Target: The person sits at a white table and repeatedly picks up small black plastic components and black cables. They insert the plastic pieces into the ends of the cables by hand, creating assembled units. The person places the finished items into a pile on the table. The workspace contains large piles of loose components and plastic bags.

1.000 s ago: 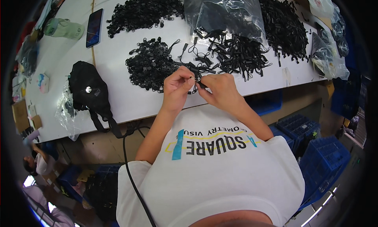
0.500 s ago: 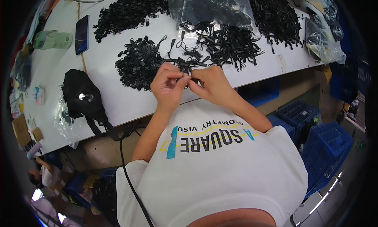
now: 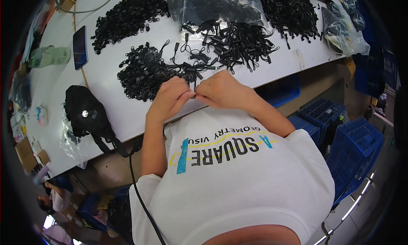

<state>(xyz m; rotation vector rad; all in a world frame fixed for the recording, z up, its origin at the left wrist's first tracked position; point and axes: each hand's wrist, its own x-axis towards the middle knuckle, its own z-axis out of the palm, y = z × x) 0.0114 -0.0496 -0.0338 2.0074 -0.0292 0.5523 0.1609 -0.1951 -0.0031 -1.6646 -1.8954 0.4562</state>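
Close together at the table's near edge, my two hands pinch a small black cord pull (image 3: 194, 94) between them. My left hand (image 3: 168, 99) is closed, thumb and fingertips pressed together, its back partly turned up. My right hand (image 3: 223, 91) is also closed, fingers curled at the same piece; most of the piece is hidden. Just beyond my left hand lies a heap of small black ringed clips (image 3: 142, 72). Looped black cord pulls (image 3: 240, 45) are heaped beyond my right hand, with a few loose ones (image 3: 193, 68) between the heaps.
Farther back are another clip heap (image 3: 127, 19), a clear plastic bag (image 3: 216, 7) and a dark cord-pull heap (image 3: 291, 15). On the left lie a phone (image 3: 80, 47), a green bottle (image 3: 49, 56) and a black pouch (image 3: 87, 111). Blue crates (image 3: 352, 160) stand right.
My left hand has rolled over, so its back shows more and its palm less. Both hands are slightly lower over the table edge. The whole view has shifted a little.
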